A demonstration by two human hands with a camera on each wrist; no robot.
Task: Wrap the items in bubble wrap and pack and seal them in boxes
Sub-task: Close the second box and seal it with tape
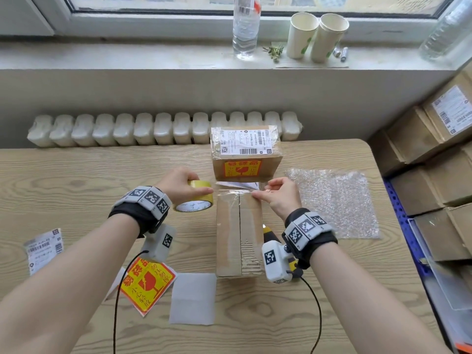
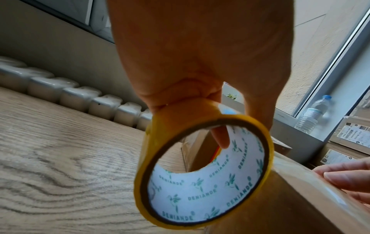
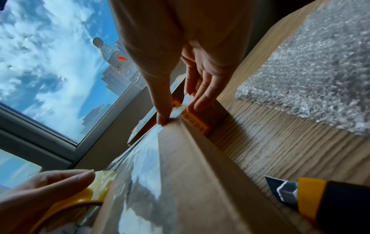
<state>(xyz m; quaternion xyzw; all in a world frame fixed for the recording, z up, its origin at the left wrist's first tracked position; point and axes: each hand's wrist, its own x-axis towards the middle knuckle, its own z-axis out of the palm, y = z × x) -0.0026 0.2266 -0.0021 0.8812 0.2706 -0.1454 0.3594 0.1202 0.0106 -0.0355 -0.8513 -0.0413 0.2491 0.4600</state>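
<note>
Clear tape [image 1: 236, 192] is being stretched across the box [image 1: 239, 233]: left hand [image 1: 178, 184] gripping the roll [image 1: 196, 196] for tension, right hand [image 1: 278, 194] pinching the free end down.

Flat brown box [image 1: 239, 233]; taped far end

I see a pale wood-grain tabletop [image 1: 76, 180] pushed up against a grey wall, with a white ribbed radiator [image 1: 163, 129] running along behind its far edge. Above that a wide grey windowsill [image 1: 127, 57] sits under a white-framed window [image 1: 158, 11], and daylight comes in; through the glass my right wrist view shows blue sky, clouds and tall buildings
</note>
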